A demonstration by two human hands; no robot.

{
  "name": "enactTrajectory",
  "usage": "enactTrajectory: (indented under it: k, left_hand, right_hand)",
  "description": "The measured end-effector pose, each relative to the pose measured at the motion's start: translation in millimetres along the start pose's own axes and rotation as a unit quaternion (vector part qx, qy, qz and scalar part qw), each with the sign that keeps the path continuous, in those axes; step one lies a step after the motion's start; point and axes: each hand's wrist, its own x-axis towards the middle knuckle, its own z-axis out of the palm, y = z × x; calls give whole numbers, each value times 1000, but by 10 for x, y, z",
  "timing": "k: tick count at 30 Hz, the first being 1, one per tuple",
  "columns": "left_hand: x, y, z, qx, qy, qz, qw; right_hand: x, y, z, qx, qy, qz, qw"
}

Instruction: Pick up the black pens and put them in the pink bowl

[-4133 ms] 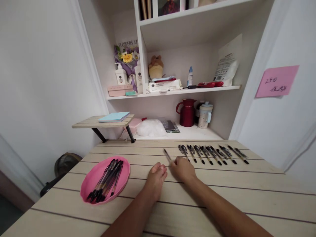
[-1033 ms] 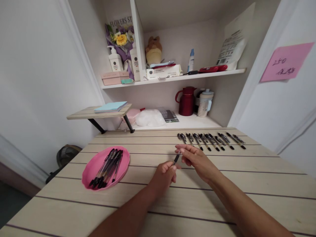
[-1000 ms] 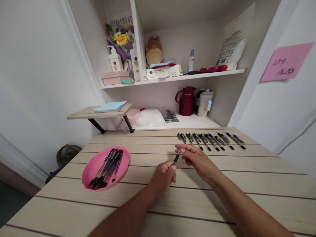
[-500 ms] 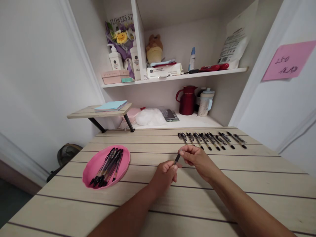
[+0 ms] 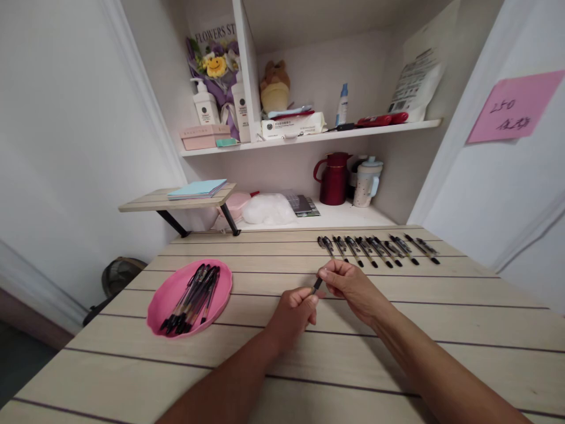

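Over the middle of the wooden table, my left hand (image 5: 295, 312) is closed around a pen (image 5: 316, 286), whose black grip section shows between my two hands. My right hand (image 5: 351, 287) pinches the pen's upper end with thumb and forefinger; the very tip is hidden by the fingers. Beyond my right hand, several pens with separate black caps (image 5: 373, 253) lie in a row. To the left, a pink scalloped tray (image 5: 158, 294) holds a bundle of dark pens (image 5: 194, 297).
A small raised stand (image 5: 145, 203) carries blue paper (image 5: 198, 189) at the back left. Behind the table, a shelf unit holds a red jug (image 5: 334, 179), a pale cup (image 5: 367, 184) and a white plastic bag (image 5: 269, 209). A pink note (image 5: 514, 109) is stuck on the right.
Both hands keep their hold on the pen, nearly in place. The right fingers have shifted very slightly toward the left hand. The camera view has moved a little.
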Motion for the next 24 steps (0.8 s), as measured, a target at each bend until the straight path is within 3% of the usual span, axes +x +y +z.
enactTrajectory:
  k: [3, 8, 12, 17, 21, 24]
  left_hand:
    - [4, -1, 1, -5, 8, 8, 1000]
    - [18, -6, -11, -8, 4, 1, 1000]
    - [23, -10, -18, -20, 5, -1, 1000]
    - [19, -13, -16, -25, 6, -9, 1000]
    - [16, -10, -13, -28, 8, -11, 1000]
    - [15, -5, -13, -27, 7, -14, 1000]
  right_hand:
    - [-9, 5, 13, 26, -43, 11, 999]
    - [3, 33, 12, 28, -30, 19, 999]
    - [11, 29, -5, 37, -63, 22, 997]
    - [20, 30, -16, 19, -17, 6, 1000]
    - [22, 30, -21, 23, -36, 14, 999]
    - [25, 33, -30, 3, -15, 8, 1000]
